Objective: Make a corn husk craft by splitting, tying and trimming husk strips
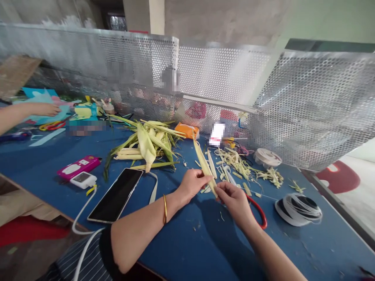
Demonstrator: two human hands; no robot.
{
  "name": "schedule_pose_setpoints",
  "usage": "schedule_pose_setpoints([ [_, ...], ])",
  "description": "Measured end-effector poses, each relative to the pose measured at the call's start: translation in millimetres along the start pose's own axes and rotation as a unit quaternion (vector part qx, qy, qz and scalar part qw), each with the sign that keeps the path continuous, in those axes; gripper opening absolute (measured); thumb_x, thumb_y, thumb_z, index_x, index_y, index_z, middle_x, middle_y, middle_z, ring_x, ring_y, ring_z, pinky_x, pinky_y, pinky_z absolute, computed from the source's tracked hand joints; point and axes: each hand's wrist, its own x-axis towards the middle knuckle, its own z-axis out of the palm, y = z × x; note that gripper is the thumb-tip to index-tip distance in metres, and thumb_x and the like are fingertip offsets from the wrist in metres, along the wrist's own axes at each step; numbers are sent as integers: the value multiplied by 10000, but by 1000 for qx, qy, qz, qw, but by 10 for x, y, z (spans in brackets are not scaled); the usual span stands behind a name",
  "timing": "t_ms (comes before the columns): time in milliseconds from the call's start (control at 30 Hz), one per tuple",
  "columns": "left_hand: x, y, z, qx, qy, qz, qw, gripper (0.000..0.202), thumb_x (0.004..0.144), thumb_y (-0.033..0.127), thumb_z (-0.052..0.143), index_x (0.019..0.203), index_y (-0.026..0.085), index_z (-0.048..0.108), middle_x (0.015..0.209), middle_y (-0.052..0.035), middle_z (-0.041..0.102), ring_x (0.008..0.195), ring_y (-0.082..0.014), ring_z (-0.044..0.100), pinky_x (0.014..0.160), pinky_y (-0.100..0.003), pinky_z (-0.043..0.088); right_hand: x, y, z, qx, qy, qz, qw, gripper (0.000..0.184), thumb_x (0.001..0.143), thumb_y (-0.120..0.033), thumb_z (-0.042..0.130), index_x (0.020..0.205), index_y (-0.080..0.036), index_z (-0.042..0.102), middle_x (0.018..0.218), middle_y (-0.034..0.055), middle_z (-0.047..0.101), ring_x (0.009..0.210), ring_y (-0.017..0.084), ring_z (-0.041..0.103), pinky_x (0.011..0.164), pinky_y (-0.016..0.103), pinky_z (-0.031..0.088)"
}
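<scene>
A long pale-green corn husk strip [202, 158] slants up and away from my fingers over the blue table. My left hand [191, 185] pinches it partway along. At its near end my right hand [233, 199] is closed on the same strip, thumb against fingers. Under and beside my right hand lies a pair of scissors, its red handle [261, 212] curving out to the right; its blades are partly hidden. Husk scraps [247, 189] lie scattered just beyond my hands. A heap of whole corn husks [146, 146] sits to the left.
A black-screened phone [117, 195], a magenta device [79, 168] and a white cable lie at left. A ribbon spool [299, 208] and a tape roll [267, 157] are at right. A perforated metal screen [216, 74] edges the table. Another person's hand [47, 109] reaches in at far left.
</scene>
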Motion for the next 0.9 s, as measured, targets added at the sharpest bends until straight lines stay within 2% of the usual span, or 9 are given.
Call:
schedule_pose_setpoints([
  [100, -20, 4, 13, -19, -14, -13, 1000, 275, 653, 365, 770, 705, 130, 639, 573, 35, 563, 492, -77, 452, 496, -221, 361, -13, 15, 2, -12, 43, 0, 999, 324, 809, -504, 603, 729, -190, 603, 570, -11, 572, 543, 153, 520, 544, 261, 389],
  [233, -73, -2, 63, -24, -49, -41, 998, 287, 602, 309, 816, 732, 135, 627, 622, 23, 597, 536, -88, 497, 534, -227, 400, -57, 7, 31, -84, 77, -29, 993, 289, 841, -464, 572, 752, -193, 616, 591, -8, 587, 542, 146, 506, 530, 257, 375],
  [300, -90, -6, 78, -30, -52, -54, 997, 224, 647, 289, 783, 719, 130, 642, 610, 16, 596, 541, -91, 502, 546, -231, 400, -73, 1, 48, -88, 72, -38, 993, 284, 848, -457, 569, 755, -193, 618, 602, -2, 598, 551, 150, 517, 529, 258, 381],
  [400, -85, -11, 72, -50, -47, -67, 995, 178, 678, 263, 754, 754, 121, 679, 657, -6, 630, 569, -95, 522, 566, -233, 403, -70, 0, 60, -10, 58, -15, 998, 295, 834, -475, 595, 775, -188, 628, 651, 14, 631, 587, 163, 571, 568, 271, 436],
  [567, -50, -18, 51, -75, -34, -50, 995, 200, 641, 238, 788, 743, 115, 667, 667, -21, 646, 577, -97, 537, 575, -233, 412, -32, 11, 61, 102, 53, 33, 993, 302, 769, -473, 681, 748, -174, 641, 640, 9, 619, 561, 146, 561, 570, 272, 449],
  [700, -35, -5, 42, -119, -40, -51, 991, 277, 611, 209, 802, 817, 118, 642, 644, -2, 644, 553, -93, 553, 569, -227, 429, -20, -31, 49, 185, 36, 75, 979, 340, 712, -492, 731, 737, -164, 643, 609, -4, 583, 539, 131, 545, 545, 258, 443],
  [767, -34, 6, 37, -128, -38, -43, 990, 313, 604, 204, 806, 839, 125, 616, 596, 22, 622, 519, -87, 540, 561, -224, 433, -21, -76, 42, 195, 15, 93, 976, 360, 682, -499, 753, 747, -161, 649, 614, -4, 590, 536, 127, 549, 529, 249, 436],
  [900, -42, 12, 41, -114, -19, -20, 993, 346, 603, 211, 806, 862, 143, 587, 579, 42, 609, 535, -92, 557, 603, -235, 466, -35, -134, 53, 138, -17, 84, 987, 353, 662, -481, 762, 756, -156, 660, 625, 14, 629, 553, 136, 570, 525, 242, 429],
])
